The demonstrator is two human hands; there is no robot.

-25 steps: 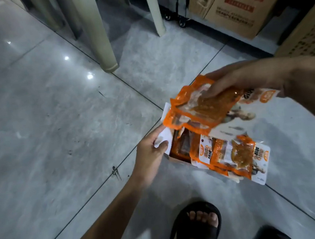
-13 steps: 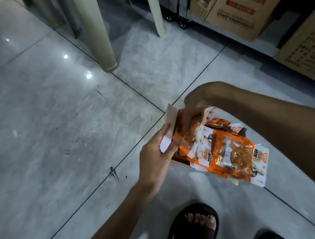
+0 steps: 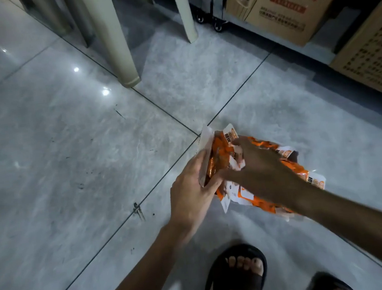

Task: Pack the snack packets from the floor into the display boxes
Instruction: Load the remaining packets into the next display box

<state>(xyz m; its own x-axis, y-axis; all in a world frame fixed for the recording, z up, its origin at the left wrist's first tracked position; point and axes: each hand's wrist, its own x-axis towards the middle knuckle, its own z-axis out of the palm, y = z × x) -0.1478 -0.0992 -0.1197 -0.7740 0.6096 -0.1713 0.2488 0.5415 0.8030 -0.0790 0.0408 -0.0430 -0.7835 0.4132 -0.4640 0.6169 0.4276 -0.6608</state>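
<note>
A small display box with a white flap lies on the grey tiled floor, stuffed with several orange-and-white snack packets that spill out toward the right. My left hand grips the box's left side wall, thumb along its edge. My right hand lies across the top of the packets, fingers curled down among them at the box's mouth. My right forearm hides much of the pile.
Cream plastic chair legs stand at the back left. Brown cardboard cartons line the back right, beside a wheeled rack. My sandalled feet are just in front of the box.
My right hand brought a handful of packets down from above the box into it and now lies on top of the pile. My left hand stayed on the box's side.
</note>
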